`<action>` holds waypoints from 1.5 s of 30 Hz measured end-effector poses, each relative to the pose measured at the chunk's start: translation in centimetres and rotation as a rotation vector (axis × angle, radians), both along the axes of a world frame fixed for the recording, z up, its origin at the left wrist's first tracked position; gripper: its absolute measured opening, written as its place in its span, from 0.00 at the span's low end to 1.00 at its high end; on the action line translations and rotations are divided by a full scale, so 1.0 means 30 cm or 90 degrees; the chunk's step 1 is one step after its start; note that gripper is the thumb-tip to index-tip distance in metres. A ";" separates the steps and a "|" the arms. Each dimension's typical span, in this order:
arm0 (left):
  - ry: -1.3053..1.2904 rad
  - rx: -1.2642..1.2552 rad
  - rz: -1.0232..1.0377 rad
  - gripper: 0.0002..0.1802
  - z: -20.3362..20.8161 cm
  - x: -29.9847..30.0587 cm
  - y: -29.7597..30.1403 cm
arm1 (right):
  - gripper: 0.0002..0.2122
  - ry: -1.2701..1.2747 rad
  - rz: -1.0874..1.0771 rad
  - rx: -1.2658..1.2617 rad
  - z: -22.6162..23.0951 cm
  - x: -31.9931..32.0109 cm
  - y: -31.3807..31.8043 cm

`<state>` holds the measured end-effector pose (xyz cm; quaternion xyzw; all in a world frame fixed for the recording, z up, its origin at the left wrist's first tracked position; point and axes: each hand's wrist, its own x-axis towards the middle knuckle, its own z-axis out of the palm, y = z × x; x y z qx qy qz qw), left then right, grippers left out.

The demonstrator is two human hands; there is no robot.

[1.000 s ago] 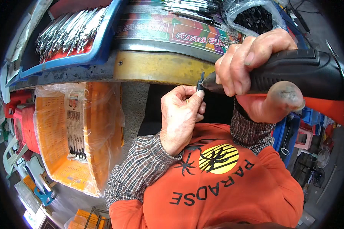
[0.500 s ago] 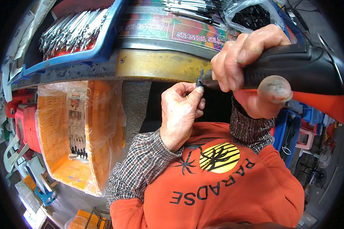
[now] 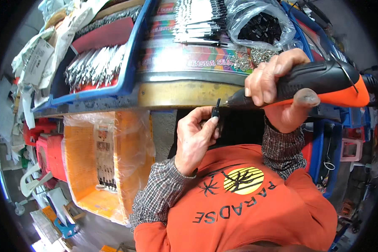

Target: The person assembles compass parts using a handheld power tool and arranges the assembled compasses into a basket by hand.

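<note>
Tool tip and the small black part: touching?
Touching. Head view shows the tool tip meeting the black part pinched in the left hand, no gap visible.

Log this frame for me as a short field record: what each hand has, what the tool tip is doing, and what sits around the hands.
left hand: pinches a small black plastic piece in its fingertips
right hand: wrapped around a black-and-orange handheld power tool
tool tip: at the small piece; contact too small to tell
above hands: blue plastic tray of silver metal parts, clear bag of black pieces
lower left: orange plastic crate under clear film
</note>
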<state>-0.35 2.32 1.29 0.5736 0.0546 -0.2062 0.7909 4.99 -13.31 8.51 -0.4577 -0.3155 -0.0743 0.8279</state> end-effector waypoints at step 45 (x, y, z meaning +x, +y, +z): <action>-0.934 0.879 -0.024 0.07 0.007 0.576 -0.095 | 0.21 0.116 -0.224 -0.025 -0.042 -0.022 -0.171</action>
